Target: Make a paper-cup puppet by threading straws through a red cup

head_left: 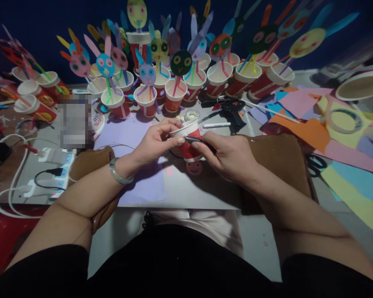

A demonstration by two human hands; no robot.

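A red and white paper cup (192,153) is gripped by my left hand (157,138), whose fingers wrap its rim side with the thumb on the near wall. My right hand (231,155) is closed around a slim dark pointed tool (191,139). The tool's tip lies against the cup's wall, close to my left thumb; its exact kind is hard to make out. Just below the cup, a small pink paper face (194,167) lies on the table. Purple paper (146,182) is spread under my left wrist.
Rows of paper cups with rabbit figures on straws, such as this red cup (175,97), stand behind. A black glue gun (231,114), tape roll (345,120), scissors (315,165) and coloured paper (354,182) lie rightward. A power strip (64,171) with cables is at left.
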